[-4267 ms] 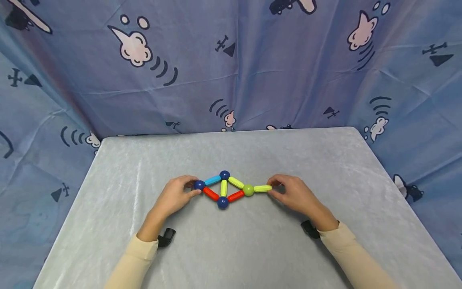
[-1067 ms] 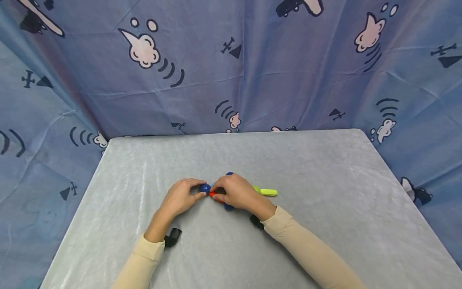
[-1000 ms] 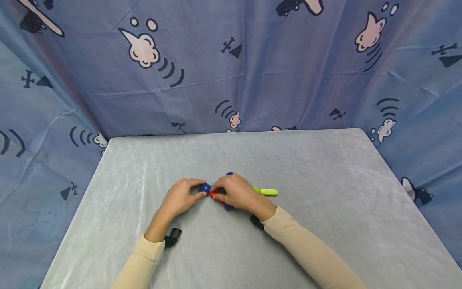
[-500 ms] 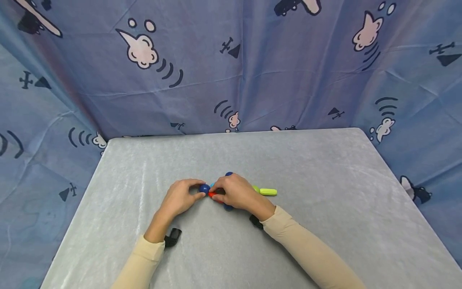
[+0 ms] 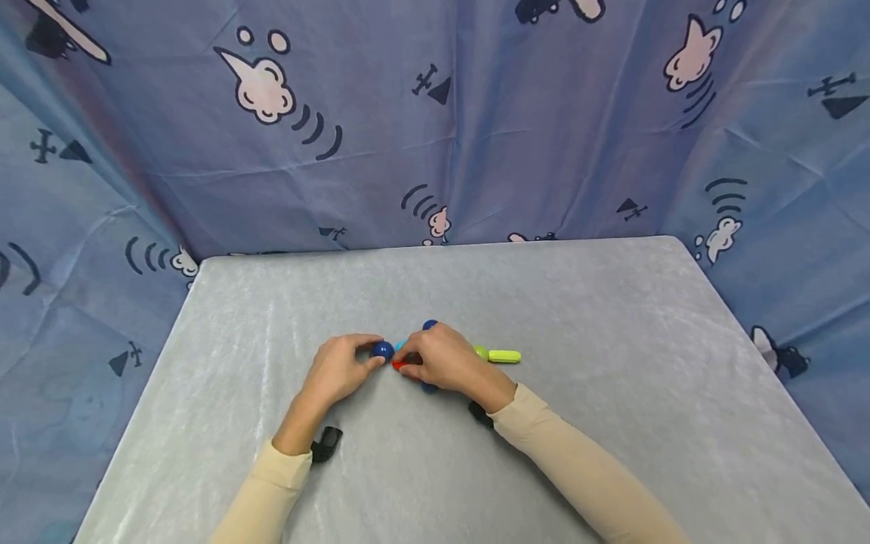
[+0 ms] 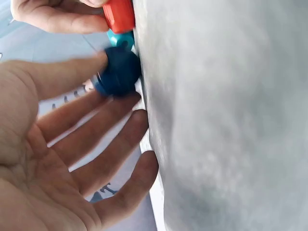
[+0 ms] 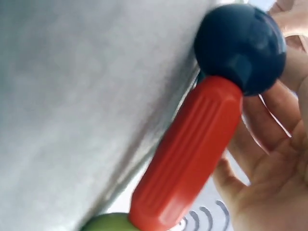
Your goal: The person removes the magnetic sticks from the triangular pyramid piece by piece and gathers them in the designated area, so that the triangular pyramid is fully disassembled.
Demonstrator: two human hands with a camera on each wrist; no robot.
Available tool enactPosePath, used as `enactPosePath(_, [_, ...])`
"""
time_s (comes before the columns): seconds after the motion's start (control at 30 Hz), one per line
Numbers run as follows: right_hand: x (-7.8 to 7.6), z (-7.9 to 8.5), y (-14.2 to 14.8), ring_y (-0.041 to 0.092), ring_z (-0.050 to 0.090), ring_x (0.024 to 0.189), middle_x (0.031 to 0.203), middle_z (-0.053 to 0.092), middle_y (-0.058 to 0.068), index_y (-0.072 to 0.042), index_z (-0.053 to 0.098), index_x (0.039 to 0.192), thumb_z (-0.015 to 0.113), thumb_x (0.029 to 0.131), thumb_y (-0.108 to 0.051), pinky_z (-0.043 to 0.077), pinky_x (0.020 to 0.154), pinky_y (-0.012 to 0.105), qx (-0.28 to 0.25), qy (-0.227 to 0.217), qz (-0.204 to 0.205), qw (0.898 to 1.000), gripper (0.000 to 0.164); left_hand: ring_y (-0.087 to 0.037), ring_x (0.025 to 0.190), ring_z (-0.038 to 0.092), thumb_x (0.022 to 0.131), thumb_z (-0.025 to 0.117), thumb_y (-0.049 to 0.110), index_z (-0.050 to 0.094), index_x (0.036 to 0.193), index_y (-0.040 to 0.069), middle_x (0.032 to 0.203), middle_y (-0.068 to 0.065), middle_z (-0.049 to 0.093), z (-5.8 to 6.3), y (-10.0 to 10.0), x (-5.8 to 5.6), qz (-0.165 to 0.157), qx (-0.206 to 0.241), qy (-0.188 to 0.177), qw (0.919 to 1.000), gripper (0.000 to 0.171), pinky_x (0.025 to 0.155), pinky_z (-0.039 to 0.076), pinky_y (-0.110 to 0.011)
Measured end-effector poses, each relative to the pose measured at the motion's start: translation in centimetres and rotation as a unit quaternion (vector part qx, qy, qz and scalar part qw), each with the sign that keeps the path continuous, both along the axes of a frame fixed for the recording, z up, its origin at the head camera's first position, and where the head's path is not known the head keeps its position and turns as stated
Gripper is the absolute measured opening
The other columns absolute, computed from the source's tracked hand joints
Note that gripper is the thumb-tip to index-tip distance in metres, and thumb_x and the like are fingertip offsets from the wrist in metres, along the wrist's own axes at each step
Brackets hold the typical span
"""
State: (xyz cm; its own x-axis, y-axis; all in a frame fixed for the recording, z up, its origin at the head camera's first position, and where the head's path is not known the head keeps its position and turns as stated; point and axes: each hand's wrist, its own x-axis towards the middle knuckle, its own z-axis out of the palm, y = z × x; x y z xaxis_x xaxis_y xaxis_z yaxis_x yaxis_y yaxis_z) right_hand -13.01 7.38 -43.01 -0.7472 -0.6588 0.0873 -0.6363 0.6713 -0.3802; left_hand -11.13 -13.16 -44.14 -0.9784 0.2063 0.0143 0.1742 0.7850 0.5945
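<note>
My left hand [image 5: 340, 369] pinches a dark blue ball [image 5: 383, 350] between thumb and fingers. In the left wrist view this ball [image 6: 118, 72] is blurred, and a gap separates it from the end of a red magnetic stick [image 6: 119, 15]. A light blue stick [image 5: 399, 345] ends close by. My right hand [image 5: 445, 359] pinches the red stick [image 5: 399, 364] near its left end and covers most of the frame of sticks and balls. In the right wrist view another red stick [image 7: 187, 154] joins a dark blue ball [image 7: 240, 48] to a green ball [image 7: 110, 222].
A yellow-green stick [image 5: 504, 356] sticks out to the right from the green ball [image 5: 482, 353]. Another dark blue ball [image 5: 430, 325] shows behind the right hand. Grey cloth covers the table [image 5: 578, 302], and a printed blue curtain [image 5: 381, 136] hangs behind it.
The right hand has left the yellow-green stick's end and moved left to the red stick. Since half a second ago, the left hand's blue ball has come slightly left, away from the red stick.
</note>
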Motion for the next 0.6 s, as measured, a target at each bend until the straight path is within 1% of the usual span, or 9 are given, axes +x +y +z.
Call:
enactPosePath(0.07, [0.0,-0.1,0.0,0.008,0.069,0.078,0.095,0.077,-0.007,-0.023,0.080,0.098,0.079,0.086,-0.028,0.053,0.069,0.023,0.001,0.008,0.006,1.000,0.013,-0.030,0.115,0.066,0.087,0.078,0.024,0.073,0.119,0.014,0.121,-0.009,0.072,0.0,0.0,0.0,0.004,-0.001,0.002,1.0000,0.034,0.097,0.052,-0.048])
enactPosePath(0.13, [0.0,0.0,0.1,0.007,0.069,0.079,0.095,0.077,-0.007,-0.023,0.080,0.098,0.079,0.086,-0.029,0.053,0.070,0.023,0.000,0.009,0.009,1.000,0.013,-0.030,0.117,0.066,0.087,0.078,0.024,0.073,0.120,0.013,0.122,-0.010,0.072,0.1,0.1,0.0,0.007,-0.001,0.002,1.0000,0.035,0.098,0.051,-0.047])
enactPosePath(0.3, [-0.1,0.7,1.3,0.011,0.069,0.091,0.103,0.076,-0.006,-0.021,0.079,0.106,0.076,0.088,-0.031,0.055,0.080,0.028,-0.020,-0.026,-0.002,0.999,0.021,-0.030,0.119,0.065,0.087,0.077,0.024,0.072,0.121,0.013,0.123,-0.010,0.071,0.3,0.2,0.0,0.005,-0.003,-0.001,1.0000,0.035,0.100,0.050,-0.048])
enactPosePath(0.37, [-0.2,1.2,2.2,0.015,0.068,0.091,0.104,0.075,-0.004,-0.018,0.078,0.108,0.076,0.089,-0.030,0.054,0.082,0.031,-0.030,-0.039,-0.014,0.999,0.023,-0.030,0.119,0.064,0.088,0.077,0.024,0.072,0.121,0.013,0.123,-0.010,0.071,0.3,0.2,0.0,0.004,-0.005,-0.004,1.0000,0.036,0.100,0.050,-0.048])
enactPosePath(0.47, [-0.3,1.7,4.0,0.017,0.067,0.091,0.103,0.075,-0.001,-0.016,0.078,0.109,0.077,0.088,-0.028,0.054,0.084,0.035,-0.032,-0.041,-0.039,0.998,0.024,-0.031,0.120,0.064,0.088,0.076,0.024,0.072,0.122,0.012,0.124,-0.010,0.071,0.4,0.3,0.0,0.005,-0.007,-0.008,0.9999,0.036,0.102,0.049,-0.048])
enactPosePath(0.5, [-0.4,1.8,4.7,0.018,0.066,0.090,0.102,0.075,-0.001,-0.015,0.077,0.109,0.077,0.088,-0.027,0.054,0.084,0.036,-0.028,-0.038,-0.048,0.998,0.024,-0.031,0.120,0.063,0.088,0.076,0.025,0.072,0.122,0.012,0.125,-0.010,0.071,0.4,0.3,0.0,0.006,-0.008,-0.010,0.9999,0.036,0.102,0.048,-0.048])
enactPosePath(0.6, [-0.5,1.7,6.6,0.017,0.067,0.096,0.105,0.074,-0.001,-0.016,0.076,0.109,0.079,0.086,-0.029,0.054,0.088,0.037,-0.010,-0.038,-0.072,0.997,0.026,-0.031,0.122,0.063,0.089,0.076,0.024,0.071,0.123,0.012,0.126,-0.011,0.070,0.3,0.2,0.0,0.008,-0.010,-0.013,0.9998,0.037,0.104,0.048,-0.049])
